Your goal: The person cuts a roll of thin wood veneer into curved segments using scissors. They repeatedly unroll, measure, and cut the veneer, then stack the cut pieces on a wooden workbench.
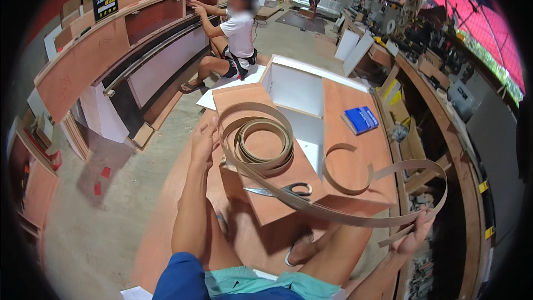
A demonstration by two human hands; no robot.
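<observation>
While the right hand (413,238) grips the brown strip (355,220) at lower right, the left hand (204,140) is beside its loop, centre-left, its grip impossible to tell. Mid-frame, the strip crosses scissors (262,192); a coil (287,156) and blue box (361,120) rest on the wooden cabinet (340,98).

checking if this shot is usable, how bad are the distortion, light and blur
Head view: strong fisheye, black corners, and the wooden bench edge bows toward the rim; head view: the pink sheeting glows brightly, while a soft shadow falls on the floor; head view: the coiled strip and scissors look fairly crisp.
</observation>
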